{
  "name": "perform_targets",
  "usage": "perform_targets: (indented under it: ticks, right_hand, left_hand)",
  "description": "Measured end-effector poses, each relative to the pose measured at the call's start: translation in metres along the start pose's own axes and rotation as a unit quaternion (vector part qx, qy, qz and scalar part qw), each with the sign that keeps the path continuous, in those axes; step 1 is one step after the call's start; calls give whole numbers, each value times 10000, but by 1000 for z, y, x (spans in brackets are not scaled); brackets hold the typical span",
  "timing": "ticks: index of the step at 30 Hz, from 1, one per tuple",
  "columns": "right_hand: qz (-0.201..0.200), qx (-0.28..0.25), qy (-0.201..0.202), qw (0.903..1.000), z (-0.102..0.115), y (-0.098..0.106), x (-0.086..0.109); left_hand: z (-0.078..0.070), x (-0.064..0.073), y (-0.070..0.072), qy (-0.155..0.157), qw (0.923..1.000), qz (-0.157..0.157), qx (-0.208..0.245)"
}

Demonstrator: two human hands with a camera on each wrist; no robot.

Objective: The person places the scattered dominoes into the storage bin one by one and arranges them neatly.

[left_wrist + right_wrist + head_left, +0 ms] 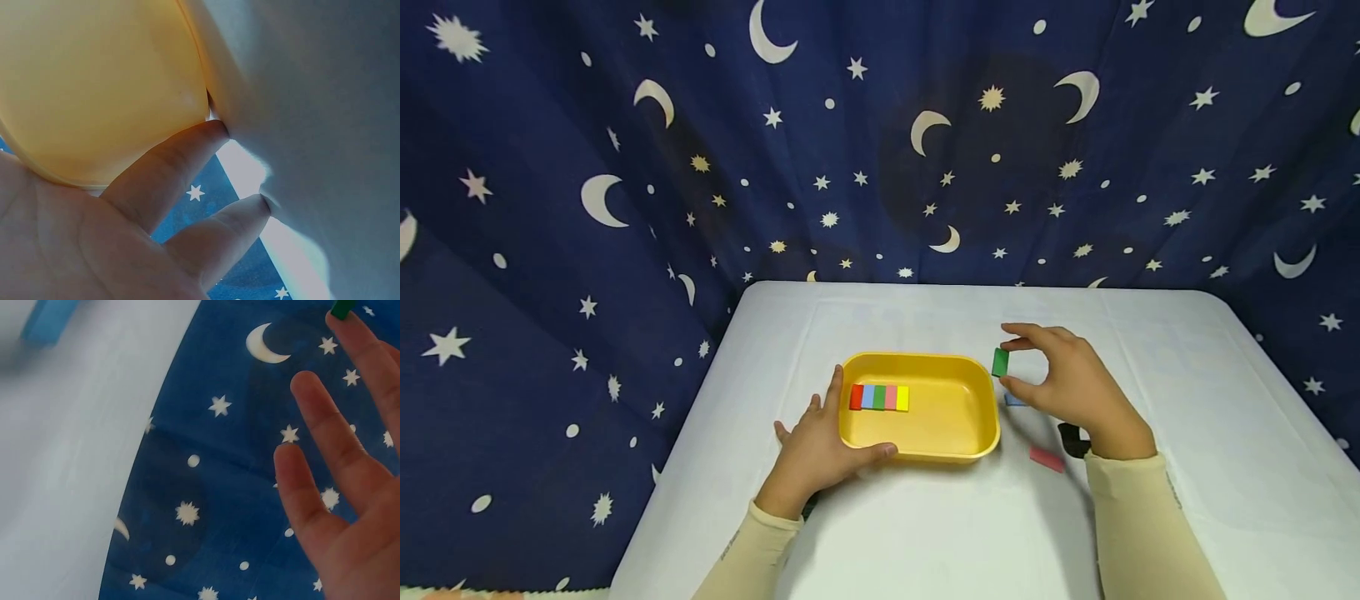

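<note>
Above the white table [940, 533], the green block [1001, 362] looks oblong.

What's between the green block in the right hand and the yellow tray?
Maybe only the tray's right rim: the green block, pinched by the right hand, appears just outside it. Nothing else visible is between.

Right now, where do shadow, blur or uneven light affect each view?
Head: mostly sharp, soft shadow on the white table beside the right sleeve; left wrist: yellow tray dull, bright white patches beside the left hand; right wrist: blue block blurred, starry curtain crisper.
</note>
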State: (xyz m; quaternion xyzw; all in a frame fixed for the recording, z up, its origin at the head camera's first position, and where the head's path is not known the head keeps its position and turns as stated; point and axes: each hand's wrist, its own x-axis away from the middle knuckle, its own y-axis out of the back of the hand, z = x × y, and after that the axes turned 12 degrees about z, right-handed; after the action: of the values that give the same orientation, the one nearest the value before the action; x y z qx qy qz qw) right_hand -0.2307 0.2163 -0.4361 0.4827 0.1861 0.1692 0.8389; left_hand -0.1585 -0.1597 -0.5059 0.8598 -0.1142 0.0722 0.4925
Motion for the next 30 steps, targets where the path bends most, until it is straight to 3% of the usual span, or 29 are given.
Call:
perform_targets:
  ticks: [13,23,30]
  right_hand:
    - [-10,-416,58,9991,23,-17,-26]
    - [32,-361,464,9983,42,-21,-50]
    - [233,-363,466,9980,58,-30,-66]
  left_hand:
    - [1,0,-1,11,10000,-78,-43]
    - [0,0,-1,-11,9999,-92,-66]
    - [2,-1,-1,-17,9999,-104,-104]
